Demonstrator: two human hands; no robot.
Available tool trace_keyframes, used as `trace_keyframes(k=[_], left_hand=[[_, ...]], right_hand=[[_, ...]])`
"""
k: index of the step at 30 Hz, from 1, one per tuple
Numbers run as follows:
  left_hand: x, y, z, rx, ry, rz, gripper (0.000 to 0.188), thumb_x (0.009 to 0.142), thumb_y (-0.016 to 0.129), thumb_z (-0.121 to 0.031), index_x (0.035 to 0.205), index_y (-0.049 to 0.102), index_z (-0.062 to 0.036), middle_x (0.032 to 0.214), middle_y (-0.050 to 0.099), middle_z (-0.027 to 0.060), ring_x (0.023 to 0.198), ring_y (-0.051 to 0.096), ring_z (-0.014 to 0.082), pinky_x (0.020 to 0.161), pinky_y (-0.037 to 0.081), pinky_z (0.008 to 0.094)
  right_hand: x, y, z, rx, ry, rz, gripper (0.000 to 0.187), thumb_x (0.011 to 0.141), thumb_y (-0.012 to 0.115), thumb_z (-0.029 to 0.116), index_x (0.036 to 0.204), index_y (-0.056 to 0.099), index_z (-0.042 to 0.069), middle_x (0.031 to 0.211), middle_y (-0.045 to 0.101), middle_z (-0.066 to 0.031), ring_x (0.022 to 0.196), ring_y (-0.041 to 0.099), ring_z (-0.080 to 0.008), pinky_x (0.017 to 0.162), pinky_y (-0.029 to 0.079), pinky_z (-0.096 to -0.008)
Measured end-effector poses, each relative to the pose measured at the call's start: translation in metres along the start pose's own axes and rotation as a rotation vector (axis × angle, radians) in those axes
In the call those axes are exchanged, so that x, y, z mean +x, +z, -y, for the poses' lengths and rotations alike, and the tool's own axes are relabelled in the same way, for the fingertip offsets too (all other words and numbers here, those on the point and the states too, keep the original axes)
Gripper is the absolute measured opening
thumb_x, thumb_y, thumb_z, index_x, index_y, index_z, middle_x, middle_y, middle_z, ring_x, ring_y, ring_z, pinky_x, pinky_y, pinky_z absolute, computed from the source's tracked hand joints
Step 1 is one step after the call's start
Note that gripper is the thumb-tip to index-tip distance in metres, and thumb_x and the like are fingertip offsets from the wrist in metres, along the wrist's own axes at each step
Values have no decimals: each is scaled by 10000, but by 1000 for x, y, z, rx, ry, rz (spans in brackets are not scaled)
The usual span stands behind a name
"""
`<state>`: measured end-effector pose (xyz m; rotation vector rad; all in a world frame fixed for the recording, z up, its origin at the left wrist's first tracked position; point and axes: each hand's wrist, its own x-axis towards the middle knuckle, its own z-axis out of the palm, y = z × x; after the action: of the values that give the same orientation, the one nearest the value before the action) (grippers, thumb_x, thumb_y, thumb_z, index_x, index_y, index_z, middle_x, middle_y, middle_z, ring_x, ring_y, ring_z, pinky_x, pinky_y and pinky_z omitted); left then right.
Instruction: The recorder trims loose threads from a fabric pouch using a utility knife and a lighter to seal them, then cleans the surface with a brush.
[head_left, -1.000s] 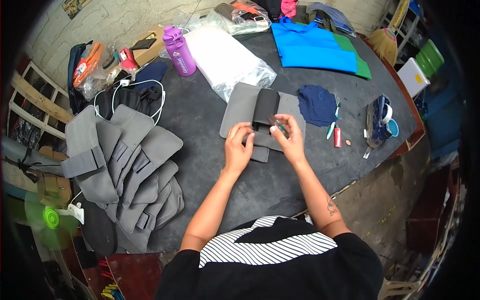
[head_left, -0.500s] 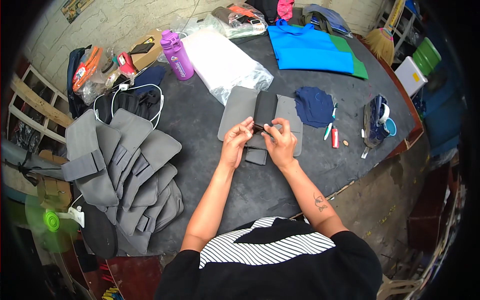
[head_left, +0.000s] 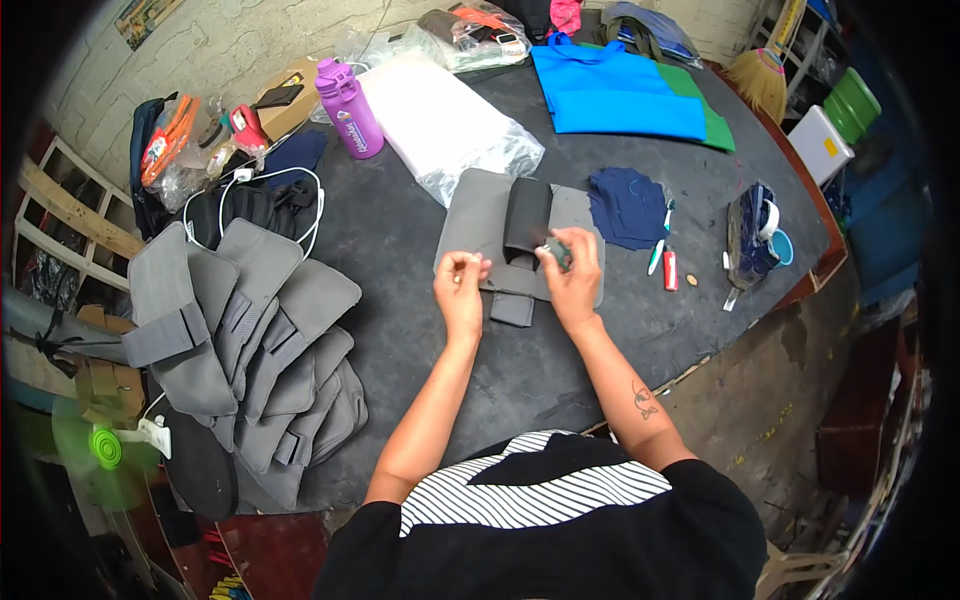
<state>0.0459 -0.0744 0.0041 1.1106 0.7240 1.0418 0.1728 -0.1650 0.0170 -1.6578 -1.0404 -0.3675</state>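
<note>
Your bare forearms reach in from the lower edge over a dark table (head_left: 400,340), with a fanned pile of grey padded pieces (head_left: 255,360) on your left. Ahead of you, a small dark flap (head_left: 512,310) juts toward you past the near edge of a flat grey panel (head_left: 470,215), which lies in the middle of the table. Your left hand (head_left: 463,285) is over the panel's near left part, its fingers curled toward the thumb; you cannot tell from here whether they meet or pinch anything. Your right hand (head_left: 572,272) is closed on a small dark item (head_left: 563,258), too blurred to identify, above the panel's right half. The two hands are apart, with the near end of a raised black piece (head_left: 528,215) between them. The panel's long axis runs side to side, its right end slanting a little nearer to you; the black piece crosses it, pointing away, its far end leaning slightly right. The step appears to be fine detail work at that near end, and the next move seems to call for a steady left hand and a precise right one. Just beyond the panel's right end lies dark blue cloth (head_left: 628,205); farther off stand a purple bottle (head_left: 350,110) and, lying flat, a bright blue bag (head_left: 615,95).
</note>
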Motion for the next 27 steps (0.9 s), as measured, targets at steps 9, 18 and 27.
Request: trace_keyframes(k=[9,18,27], left_hand=[[-15,32,-3,-134,-524,319,394,886,611,-87,1244,487,23,773,633,62,589,599,85,503,441,200],[-15,50,22,-49,-269,177,204,802,728,-79,973,680,21,689,624,1,509,524,54,467,407,196],[-12,45,25,115,-74,56,99,814,718,-83,823,665,0,646,604,7,482,535,64,430,401,188]], right_hand=[[-13,-4,-42,521,538,7,277,844,670,68,1074,535,-8,889,600,-30,805,548,-80,732,446,-221],[-21,-5,-32,538,514,133,303,828,664,54,1091,525,-1,905,588,-28,826,544,-79,734,450,-220],[-21,-1,-34,516,526,160,302,828,653,55,1091,520,-6,922,600,-44,846,559,-89,757,457,-232]])
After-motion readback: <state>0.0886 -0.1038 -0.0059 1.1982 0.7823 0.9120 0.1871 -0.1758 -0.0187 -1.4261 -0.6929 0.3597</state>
